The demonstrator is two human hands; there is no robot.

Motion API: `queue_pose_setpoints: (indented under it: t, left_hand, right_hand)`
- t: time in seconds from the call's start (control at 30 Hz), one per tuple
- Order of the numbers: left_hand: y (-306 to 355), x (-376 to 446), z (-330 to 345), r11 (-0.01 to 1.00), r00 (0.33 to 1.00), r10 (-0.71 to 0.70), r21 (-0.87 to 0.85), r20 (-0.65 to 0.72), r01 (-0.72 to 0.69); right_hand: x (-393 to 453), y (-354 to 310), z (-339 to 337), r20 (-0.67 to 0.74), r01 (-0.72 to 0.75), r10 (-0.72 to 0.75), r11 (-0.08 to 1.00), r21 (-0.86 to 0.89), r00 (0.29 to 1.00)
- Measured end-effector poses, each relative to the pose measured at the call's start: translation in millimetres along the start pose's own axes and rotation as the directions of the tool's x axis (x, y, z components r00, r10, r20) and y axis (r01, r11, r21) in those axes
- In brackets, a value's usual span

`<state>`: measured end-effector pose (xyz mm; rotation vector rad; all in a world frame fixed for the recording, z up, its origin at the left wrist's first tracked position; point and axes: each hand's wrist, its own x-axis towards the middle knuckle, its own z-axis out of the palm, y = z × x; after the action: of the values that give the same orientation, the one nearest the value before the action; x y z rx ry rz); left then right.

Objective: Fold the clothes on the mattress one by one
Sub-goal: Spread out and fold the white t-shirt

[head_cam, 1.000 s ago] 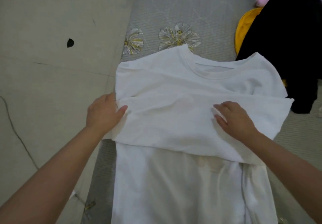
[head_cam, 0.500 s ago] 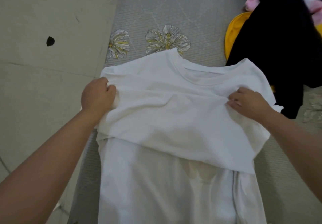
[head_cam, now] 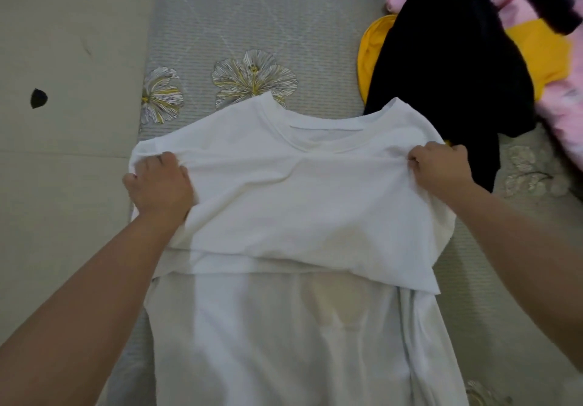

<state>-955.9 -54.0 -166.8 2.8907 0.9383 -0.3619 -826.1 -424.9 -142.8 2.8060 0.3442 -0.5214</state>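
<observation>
At the far left of the frame lies bare pale floor [head_cam: 63,184] with a small dark spot [head_cam: 38,98]. Next to it runs the grey mattress [head_cam: 252,11], printed with flowers [head_cam: 254,77]. A white T-shirt [head_cam: 309,203] lies along the mattress in the centre of the frame, its long axis running from the bottom edge toward the top, with the neck opening pointing to the upper part of the picture. A second layer of the shirt is doubled up over its chest.

The left hand [head_cam: 159,184] grips a bunched fold at the shirt's left shoulder, fingers curled into the cloth. The right hand [head_cam: 440,170] pinches the fabric at the right shoulder, fingers closed on it.

In the upper right, a black garment [head_cam: 451,67] drapes over a yellow one [head_cam: 367,55], with pink cloth [head_cam: 564,112] beside them.
</observation>
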Motion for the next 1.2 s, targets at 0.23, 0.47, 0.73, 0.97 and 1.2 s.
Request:
queue_pose_setpoints:
  t: [0.23, 0.47, 0.73, 0.97, 1.2]
  left_hand:
    - [34.7, -57.8, 3.2, 0.804, 0.787, 0.584, 0.004, -0.201, -0.595]
    - [64.4, -108.3, 37.9, 0.822, 0.791, 0.537, 0.032, 0.293, -0.569]
    - [89.7, -141.4, 47.8, 0.884, 0.817, 0.391, 0.073, 0.424, -0.462]
    - [83.5, -132.5, 42.0, 0.874, 0.842, 0.391, 0.136, 0.370, -0.466]
    - [45.0, -97.1, 6.0, 0.970, 0.982, 0.191, -0.157, 0.005, -0.188]
  right_hand:
    - [-117.9, -39.9, 41.1, -0.242, 0.296, -0.262, 0.947, 0.120, 0.934]
    - [-162.1, -9.7, 67.0, -0.110, 0.188, -0.171, 0.967, 0.171, 0.979]
    - [-180.3, 68.0, 93.6, -0.124, 0.040, -0.020, 0.986, 0.161, 0.992]
    - [-168.1, 87.9, 123.9, 0.151, -0.079, 0.052, 0.981, 0.175, 0.987]
    - [-185.2, 55.6, 87.6, -0.084, 0.119, -0.112, 0.989, 0.084, 0.990]
